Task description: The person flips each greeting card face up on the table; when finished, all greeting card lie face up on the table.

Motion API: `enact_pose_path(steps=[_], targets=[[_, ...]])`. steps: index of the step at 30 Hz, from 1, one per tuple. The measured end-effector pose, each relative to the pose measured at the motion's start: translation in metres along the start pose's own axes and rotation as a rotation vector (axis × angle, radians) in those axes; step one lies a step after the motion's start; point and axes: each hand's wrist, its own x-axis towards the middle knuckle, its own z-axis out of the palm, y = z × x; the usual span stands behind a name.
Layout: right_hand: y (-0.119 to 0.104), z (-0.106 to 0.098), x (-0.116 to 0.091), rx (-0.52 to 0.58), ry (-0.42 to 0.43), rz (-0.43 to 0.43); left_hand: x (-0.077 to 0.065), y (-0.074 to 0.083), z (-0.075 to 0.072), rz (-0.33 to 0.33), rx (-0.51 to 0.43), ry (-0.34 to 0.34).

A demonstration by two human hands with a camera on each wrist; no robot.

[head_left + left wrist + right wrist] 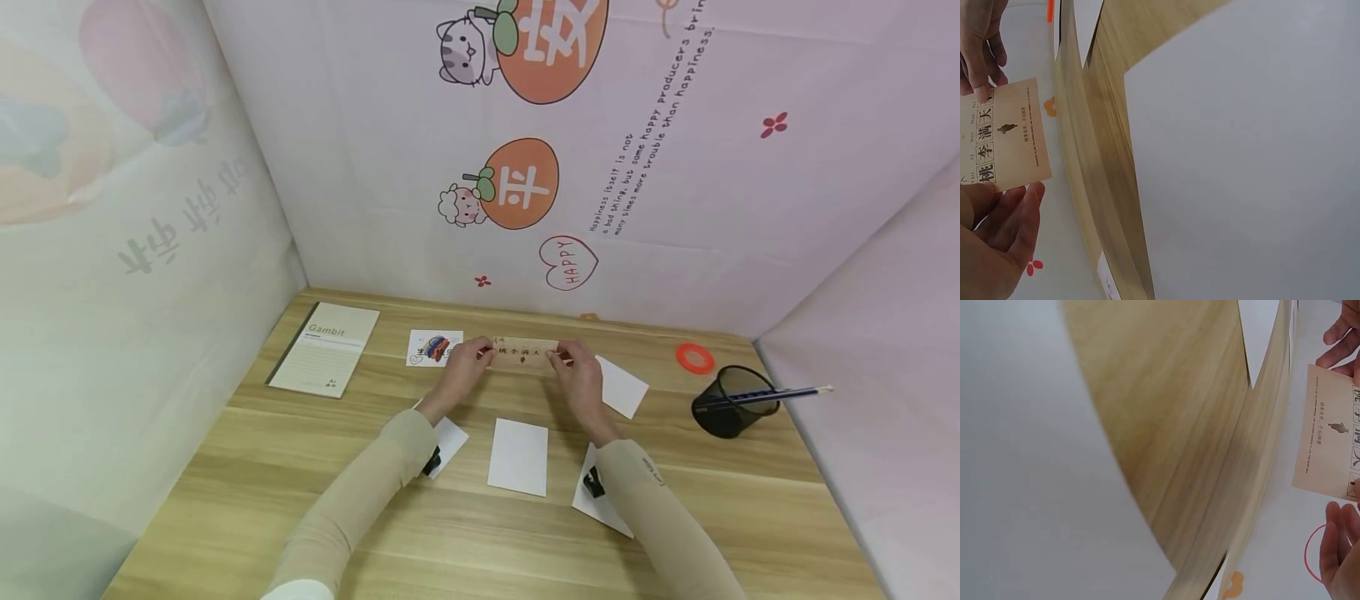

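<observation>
A tan card (522,354) printed with a row of Chinese characters and a small dark figure is held up above the far part of the wooden table. My left hand (463,367) pinches its left end between thumb and fingers. At the other end, the thumb and fingers of my right hand (581,379) pinch the card too. The left wrist view shows the card's printed face (1013,137) with a hand at either end. Just left of my left hand lies a white card (433,340) with a colourful print, partly covered by that hand.
A plain white card (517,457) lies at the middle, another (621,386) beside my right hand. Two white cards with black patches, left (452,440) and right (600,507), are partly under my forearms. Around them are a notebook (324,350), red ring (695,358) and black pencil cup (723,417).
</observation>
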Motion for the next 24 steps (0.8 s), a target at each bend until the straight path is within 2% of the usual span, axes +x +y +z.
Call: enact_pose_path(steps=[11,15,19,24], targets=[[0.002,0.003,0.004,0.109,-0.019,0.207,0.000,0.001,0.005,-0.064,0.016,-0.022],[0.005,0.003,0.007,0.147,-0.043,0.308,-0.001,0.001,0.007,-0.060,0.068,-0.062],[0.006,0.002,0.009,0.159,-0.080,0.405,-0.002,0.001,0.008,-0.029,0.096,-0.099],[0.007,0.003,0.013,0.151,-0.109,0.439,-0.001,-0.001,0.012,-0.007,0.124,-0.135]])
